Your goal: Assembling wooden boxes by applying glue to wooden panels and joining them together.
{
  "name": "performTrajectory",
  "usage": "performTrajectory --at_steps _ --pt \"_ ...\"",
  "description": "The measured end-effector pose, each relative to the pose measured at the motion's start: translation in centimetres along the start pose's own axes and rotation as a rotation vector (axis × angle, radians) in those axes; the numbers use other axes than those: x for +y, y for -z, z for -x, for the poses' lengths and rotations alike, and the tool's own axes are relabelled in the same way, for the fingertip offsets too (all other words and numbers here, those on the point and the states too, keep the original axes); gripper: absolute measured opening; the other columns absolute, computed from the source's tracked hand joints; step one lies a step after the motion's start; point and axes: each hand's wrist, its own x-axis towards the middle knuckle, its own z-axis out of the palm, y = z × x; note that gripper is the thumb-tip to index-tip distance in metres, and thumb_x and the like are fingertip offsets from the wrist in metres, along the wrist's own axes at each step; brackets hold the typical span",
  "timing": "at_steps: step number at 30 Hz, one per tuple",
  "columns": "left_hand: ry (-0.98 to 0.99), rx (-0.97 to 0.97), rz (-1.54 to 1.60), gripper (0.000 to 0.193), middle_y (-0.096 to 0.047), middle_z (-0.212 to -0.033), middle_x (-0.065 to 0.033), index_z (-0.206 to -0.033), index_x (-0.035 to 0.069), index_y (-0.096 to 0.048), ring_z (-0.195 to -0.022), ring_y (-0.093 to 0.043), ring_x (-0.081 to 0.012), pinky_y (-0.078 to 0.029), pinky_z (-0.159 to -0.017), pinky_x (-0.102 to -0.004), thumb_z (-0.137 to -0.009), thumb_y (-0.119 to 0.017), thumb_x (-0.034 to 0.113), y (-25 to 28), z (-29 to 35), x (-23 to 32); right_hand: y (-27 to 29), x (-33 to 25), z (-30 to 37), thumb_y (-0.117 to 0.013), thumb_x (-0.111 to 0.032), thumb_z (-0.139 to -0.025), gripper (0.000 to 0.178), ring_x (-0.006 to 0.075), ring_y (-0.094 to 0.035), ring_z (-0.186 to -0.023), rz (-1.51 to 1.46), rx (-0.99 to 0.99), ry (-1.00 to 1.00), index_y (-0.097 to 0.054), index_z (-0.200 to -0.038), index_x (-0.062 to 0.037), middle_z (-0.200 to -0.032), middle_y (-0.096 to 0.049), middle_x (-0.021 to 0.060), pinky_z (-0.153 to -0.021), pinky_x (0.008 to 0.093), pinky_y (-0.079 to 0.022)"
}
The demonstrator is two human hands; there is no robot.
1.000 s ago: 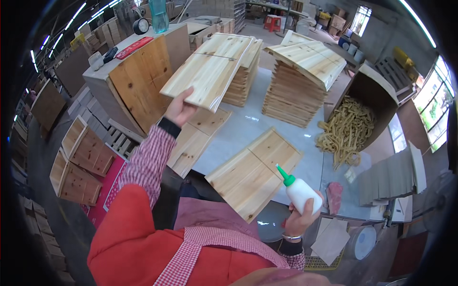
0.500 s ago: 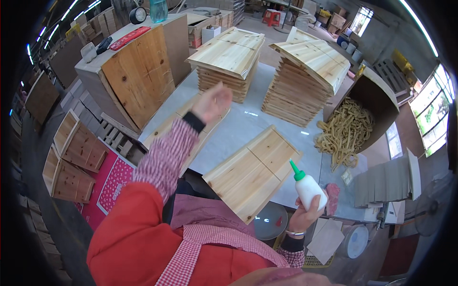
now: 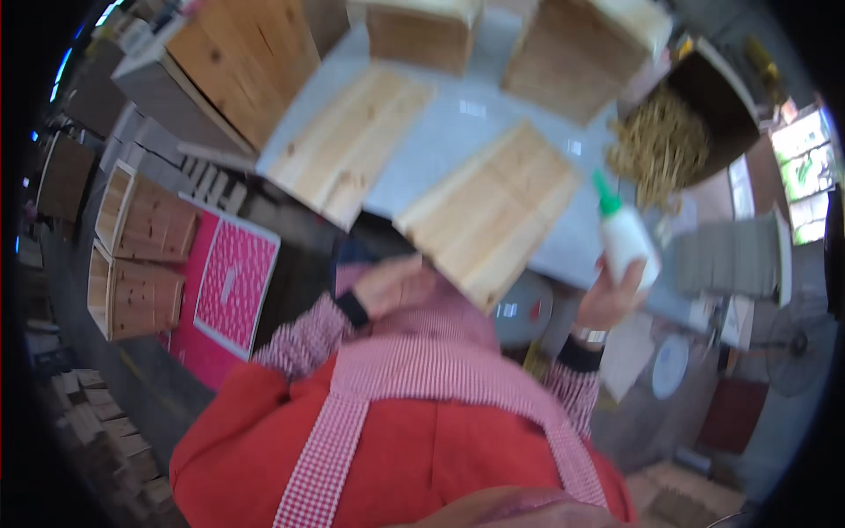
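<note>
My right hand (image 3: 609, 297) is wrapped round the lower part of a white squeeze bottle (image 3: 627, 242) with a green nozzle, tip upward, to the right of a wooden panel (image 3: 502, 207). This panel is made of pale boards, and its near end juts over the table edge. In front of my apron, my left hand (image 3: 396, 286) is empty, its fingers stretched out, just left of the panel's near end. Farther left lies a second wooden panel (image 3: 348, 145), apart from the first. Motion blurs the picture.
Two stacks of panels, a left stack (image 3: 418, 40) and a right stack (image 3: 568, 66), stand at the table's back. A tipped box (image 3: 717, 110) spills tan strips (image 3: 660, 154). Grey sheets (image 3: 731, 255) are stacked at right. Wooden boxes (image 3: 145, 299) stand at left.
My left hand has drawn back from over the left panel to the front of my apron. The view has tilted down. The bottle is still in my right hand.
</note>
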Motion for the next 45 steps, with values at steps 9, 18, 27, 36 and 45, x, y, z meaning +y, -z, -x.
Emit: performTrajectory --at_steps 9,18,27,36,45 --pt "-0.055 -0.072 -0.034 0.049 -0.050 -0.132 -0.0157 -0.137 0.006 -0.037 -0.122 -0.051 -0.0267 -0.043 -0.102 -0.0451 -0.097 -0.053 0.028 -3.9 -4.8 1.4 1.2 2.8 -2.4 -0.058 -0.022 -0.093 0.039 0.0214 -0.059 -0.083 0.161 -0.104 -0.063 -0.042 -0.123 -0.0013 -0.103 -0.055 0.0129 -0.061 0.0305 -0.051" --pt "-0.085 -0.017 0.056 0.057 -0.049 -0.136 -0.0119 -0.140 0.005 -0.033 -0.122 -0.052 -0.0255 -0.043 -0.104 -0.0425 -0.091 -0.061 0.017 -4.7 -3.6 -1.7 -0.8 4.5 -2.1 -0.058 -0.021 -0.092 0.039 0.0196 -0.057 -0.084 0.091 -0.088 -0.115 -0.042 -0.122 -0.0022 -0.105 -0.053 0.0113 -0.058 0.0291 -0.051" --pt "0.000 -0.032 0.043 0.055 -0.047 -0.137 -0.0134 -0.141 0.004 -0.031 -0.124 -0.050 -0.0256 -0.041 -0.106 -0.0413 -0.094 -0.057 0.013 -5.1 -4.0 -2.0 -0.4 4.2 -1.2 -0.057 -0.024 -0.092 0.042 0.0214 -0.058 -0.083 0.010 -0.049 -0.205 -0.041 -0.124 -0.0020 -0.106 -0.053 0.0120 -0.058 0.0294 -0.050" --pt "-0.005 -0.235 0.164 0.060 -0.048 -0.138 -0.0132 -0.141 0.008 -0.036 -0.127 -0.046 -0.0293 -0.038 -0.105 -0.0493 -0.089 -0.064 0.017 -6.6 -5.9 -1.3 -0.1 7.3 -10.2 -0.049 -0.034 -0.095 0.046 0.0315 -0.058 -0.105 0.564 -0.131 -1.389 -0.052 -0.131 -0.0063 -0.121 -0.056 0.0168 -0.079 0.0410 -0.053" --pt "-0.125 -0.160 0.214 0.063 -0.052 -0.134 -0.0093 -0.140 0.010 -0.039 -0.124 -0.049 -0.0265 -0.040 -0.101 -0.0490 -0.086 -0.069 0.019 -6.0 -4.4 -2.2 -0.4 11.8 -3.1 -0.061 -0.037 -0.089 0.050 0.0400 -0.059 -0.095 0.392 -0.272 0.175 -0.051 -0.119 0.0017 -0.112 -0.055 0.0276 -0.071 0.0509 -0.050"
